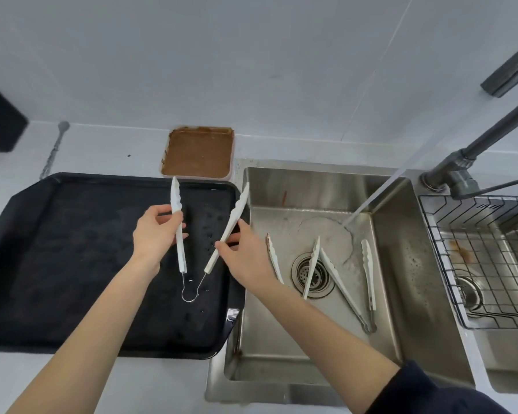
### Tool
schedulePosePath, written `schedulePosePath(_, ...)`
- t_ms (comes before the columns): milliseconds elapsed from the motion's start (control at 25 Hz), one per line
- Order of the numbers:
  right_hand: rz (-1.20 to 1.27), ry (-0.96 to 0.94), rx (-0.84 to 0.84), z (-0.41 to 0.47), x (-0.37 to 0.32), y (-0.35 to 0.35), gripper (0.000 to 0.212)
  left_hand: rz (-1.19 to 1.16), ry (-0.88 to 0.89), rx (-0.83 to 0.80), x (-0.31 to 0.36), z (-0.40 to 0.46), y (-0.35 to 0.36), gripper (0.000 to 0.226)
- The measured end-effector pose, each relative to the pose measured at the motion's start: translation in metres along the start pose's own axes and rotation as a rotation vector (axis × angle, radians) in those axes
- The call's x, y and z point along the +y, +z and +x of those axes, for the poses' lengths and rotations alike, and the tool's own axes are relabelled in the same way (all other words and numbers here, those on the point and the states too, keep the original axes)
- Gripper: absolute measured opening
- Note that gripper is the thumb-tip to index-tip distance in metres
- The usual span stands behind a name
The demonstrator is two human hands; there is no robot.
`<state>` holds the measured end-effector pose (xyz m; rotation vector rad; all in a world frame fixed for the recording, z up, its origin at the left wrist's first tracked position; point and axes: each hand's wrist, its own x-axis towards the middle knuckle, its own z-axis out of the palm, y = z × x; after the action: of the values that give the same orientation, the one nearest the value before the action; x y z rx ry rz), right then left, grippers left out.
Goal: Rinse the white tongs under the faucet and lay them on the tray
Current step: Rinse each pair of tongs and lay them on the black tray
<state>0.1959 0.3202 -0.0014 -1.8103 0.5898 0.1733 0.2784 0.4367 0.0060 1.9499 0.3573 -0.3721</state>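
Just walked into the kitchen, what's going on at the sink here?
A person holds one pair of white tongs spread open above the black tray, the left hand gripping one arm and the right hand the other. Water runs from the faucet into the sink, where two more pairs of tongs lie near the drain.

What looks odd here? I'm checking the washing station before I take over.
The faucet runs into the sink with nothing under the stream, while both hands hold the white tongs over the tray. A brown-smeared container sits behind the tray.
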Motion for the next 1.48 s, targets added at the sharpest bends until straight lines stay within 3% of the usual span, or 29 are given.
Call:
schedulePosePath(400, -0.17, 0.02, -0.259, 0.009, -0.003, 0.013, 0.033, 0.198, 0.006, 0.089, -0.012, 0.008, -0.003, 0.037)
schedulePosePath(840, -0.174, 0.071, -0.284, 0.008, -0.008, 0.009, 0.037, 0.345, 0.04, 0.07, -0.013, 0.013, -0.001, 0.033)
schedulePosePath(1120, -0.083, 0.03, -0.157, 0.001, -0.009, -0.026, 0.048, 0.562, 0.121, 0.092, 0.015, 0.003, 0.017, 0.06)
schedulePosePath(1480, -0.112, 0.087, 0.082, -0.009, 0.021, -0.101, 0.044, 0.393, 0.4, -0.249, 0.049, -0.044, 0.093, 0.049)
